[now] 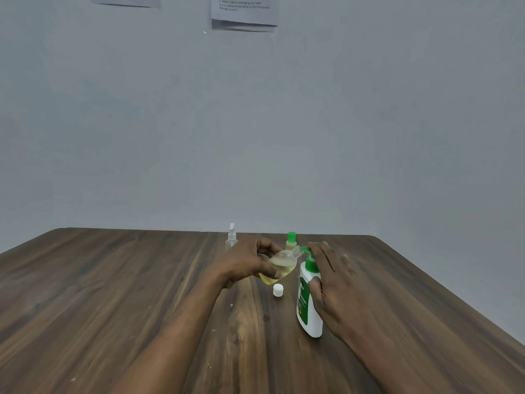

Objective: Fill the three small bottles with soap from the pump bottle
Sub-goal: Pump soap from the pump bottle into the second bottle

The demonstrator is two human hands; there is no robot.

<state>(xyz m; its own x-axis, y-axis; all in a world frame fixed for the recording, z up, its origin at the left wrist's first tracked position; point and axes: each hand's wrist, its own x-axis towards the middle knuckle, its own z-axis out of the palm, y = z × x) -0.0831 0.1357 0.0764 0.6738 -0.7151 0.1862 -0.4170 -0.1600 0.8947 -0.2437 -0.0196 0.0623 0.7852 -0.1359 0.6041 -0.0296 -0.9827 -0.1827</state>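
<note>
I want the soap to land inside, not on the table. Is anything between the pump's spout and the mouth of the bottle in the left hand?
Nothing visible. The left hand tilts the uncapped small bottle so its neck meets the green spout; its white cap lies on the table below.

The surface (113, 294) is dark brown wood grain with a soft sheen. The pump bottle (308, 308) looks like smooth, glossy white plastic with a green plastic pump. The tilted small bottle (279, 265) is clear plastic, as are the two behind it. The loose cap (278, 290) is white plastic. Paper sheets (244, 12) hang on the matt wall.
</note>
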